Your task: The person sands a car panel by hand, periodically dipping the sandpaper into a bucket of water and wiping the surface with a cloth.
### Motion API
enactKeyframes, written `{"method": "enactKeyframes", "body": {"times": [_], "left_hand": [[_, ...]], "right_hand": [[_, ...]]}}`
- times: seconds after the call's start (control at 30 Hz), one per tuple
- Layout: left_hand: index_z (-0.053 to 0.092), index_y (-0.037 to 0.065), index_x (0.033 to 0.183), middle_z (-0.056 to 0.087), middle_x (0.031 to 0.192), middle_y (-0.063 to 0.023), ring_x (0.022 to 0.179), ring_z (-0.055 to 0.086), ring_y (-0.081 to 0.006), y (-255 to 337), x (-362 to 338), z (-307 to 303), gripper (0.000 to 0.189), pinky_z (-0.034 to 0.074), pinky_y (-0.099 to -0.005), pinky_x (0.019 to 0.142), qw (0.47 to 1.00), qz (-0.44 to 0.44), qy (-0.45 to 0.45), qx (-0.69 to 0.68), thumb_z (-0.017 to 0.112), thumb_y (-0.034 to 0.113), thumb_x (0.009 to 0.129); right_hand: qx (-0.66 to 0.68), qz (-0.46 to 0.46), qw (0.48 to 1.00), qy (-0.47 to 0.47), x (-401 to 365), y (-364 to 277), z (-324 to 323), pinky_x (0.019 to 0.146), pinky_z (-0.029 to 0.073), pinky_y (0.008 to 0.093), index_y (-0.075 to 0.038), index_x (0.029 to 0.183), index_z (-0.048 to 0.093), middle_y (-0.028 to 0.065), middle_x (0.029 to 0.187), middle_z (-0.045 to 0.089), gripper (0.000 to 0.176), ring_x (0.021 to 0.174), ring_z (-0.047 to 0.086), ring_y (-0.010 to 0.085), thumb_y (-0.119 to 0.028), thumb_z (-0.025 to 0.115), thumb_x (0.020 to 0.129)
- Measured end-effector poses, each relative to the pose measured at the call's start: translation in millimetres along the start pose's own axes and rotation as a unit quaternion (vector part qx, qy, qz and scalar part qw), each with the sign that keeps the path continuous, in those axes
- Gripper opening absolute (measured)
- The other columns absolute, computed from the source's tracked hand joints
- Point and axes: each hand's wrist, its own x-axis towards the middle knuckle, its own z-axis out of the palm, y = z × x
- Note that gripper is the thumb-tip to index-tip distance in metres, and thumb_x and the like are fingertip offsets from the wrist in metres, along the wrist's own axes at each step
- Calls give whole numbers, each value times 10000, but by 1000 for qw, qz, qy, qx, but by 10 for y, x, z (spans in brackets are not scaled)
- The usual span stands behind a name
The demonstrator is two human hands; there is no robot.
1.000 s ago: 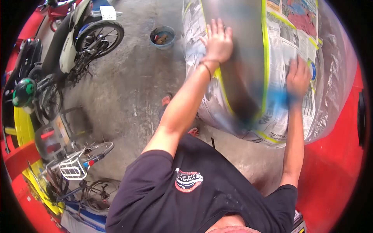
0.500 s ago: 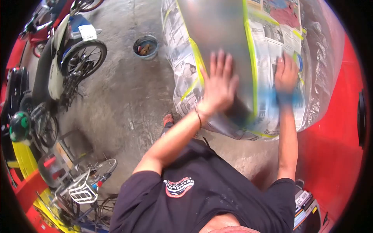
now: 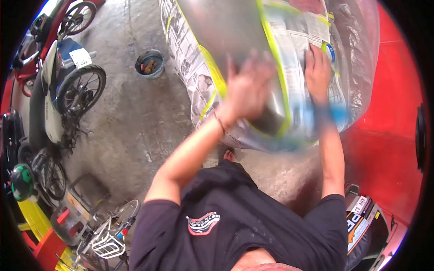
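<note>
A smooth grey panel (image 3: 212,27), edged with yellow-green masking tape (image 3: 271,40), lies below my hands, with newspaper (image 3: 289,49) and clear plastic sheeting around it. My left hand (image 3: 251,86) is over the panel's near part, palm down. Motion smears its fingers, but they look stretched out and hold nothing visible. On the newspaper to the right, my right hand (image 3: 318,72) rests flat with fingers extended. Just beyond its fingertips sits a blue-and-yellow ring (image 3: 329,52), like a tape roll. A blurred blue patch (image 3: 332,116) lies around my right wrist; I cannot make out what it is.
A bucket (image 3: 150,64) with some items inside stands on the concrete floor left of the panel. Parked motorcycles (image 3: 81,90), a green-and-black helmet (image 3: 22,182) and a bicycle (image 3: 108,241) line the left side. A red surface (image 3: 389,135) borders the right.
The view has shifted, so the panel and bucket appear farther left. My left hand is still over the panel, now more blurred. My right hand stays on the newspaper, nearer the ring.
</note>
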Motion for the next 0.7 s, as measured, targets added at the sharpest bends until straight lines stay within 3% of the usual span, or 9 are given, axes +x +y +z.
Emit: {"method": "enactKeyframes", "body": {"times": [0.07, 0.17, 0.23, 0.3, 0.33, 0.43, 0.5, 0.57, 0.7], "left_hand": [[684, 159, 1529, 461, 1776, -64, 1678, 325, -423, -725, 531, -33, 522, 135, -871, 1258, 977, -13, -85, 194, 564, 378, 1071], [515, 165, 1667, 322, 1845, -94, 1705, 261, -401, -976, 760, 276, 598, 218, -861, 1233, 990, -130, 31, 54, 553, 399, 1119], [417, 154, 1735, 282, 1861, -107, 1719, 205, -432, -229, 199, 206, 655, 151, -853, 1256, 992, -75, 38, 93, 521, 376, 1128], [358, 117, 1770, 222, 1881, -136, 1745, 120, -417, 604, -390, 48, 739, -3, -814, 1284, 992, -121, -29, -23, 536, 311, 1079], [422, 101, 1737, 297, 1852, -156, 1740, 168, -390, 940, -625, -5, 696, -60, -778, 1303, 986, -143, -28, -78, 521, 400, 1115], [309, 115, 1788, 175, 1893, -130, 1753, 87, -384, 755, -569, 42, 734, -22, -774, 1308, 987, -148, -53, 30, 480, 386, 1128], [273, 124, 1799, 159, 1898, -110, 1755, 87, -365, 396, -246, 106, 725, -10, -766, 1315, 983, -183, 4, 1, 460, 385, 1149], [229, 106, 1806, 145, 1898, -123, 1754, 78, -369, 369, 39, 20, 747, 11, -759, 1320, 937, -344, -16, -63, 485, 335, 1143], [202, 35, 1793, 135, 1880, -207, 1738, 52, -452, 1341, -739, 473, 755, 83, -854, 1261, 944, -314, 96, -39, 497, 305, 1153]], "right_hand": [[1, -2, 1000, 6, 7, -45, -36, 1129, 482, 502, -33, 1397, 702, 203, 1348, 731, 361, 1272, 656, 420, -273, 592, 1151], [26, -17, 999, 7, -37, -7, -57, 1111, 489, 506, -32, 1384, 706, 204, 1325, 738, 357, 1248, 661, 418, -277, 594, 1149], [18, -22, 999, 30, -24, 11, 22, 1096, 493, 511, -27, 1371, 710, 205, 1301, 743, 358, 1231, 665, 419, -284, 603, 1146], [28, -29, 998, 40, -18, -4, 18, 1081, 498, 517, -21, 1362, 713, 207, 1290, 745, 360, 1219, 669, 417, -287, 612, 1142], [16, -31, 999, 39, -34, 20, 14, 1070, 506, 522, -26, 1356, 719, 207, 1285, 749, 362, 1212, 674, 418, -296, 617, 1139], [19, -16, 1000, 14, -43, 118, 94, 1111, 485, 553, -75, 1408, 713, 199, 1357, 733, 436, 1282, 649, 422, -395, 577, 1145], [30, 1, 999, -17, -60, 164, 155, 1163, 458, 580, -119, 1466, 700, 192, 1433, 714, 509, 1359, 619, 426, -484, 531, 1154], [1, 19, 999, -26, -48, 206, 180, 1191, 429, 604, -138, 1500, 685, 181, 1487, 689, 576, 1405, 593, 426, -552, 503, 1144], [13, 21, 998, -54, -5, 271, 267, 1211, 406, 620, -151, 1527, 670, 168, 1528, 668, 636, 1448, 563, 429, -610, 485, 1127]]}}
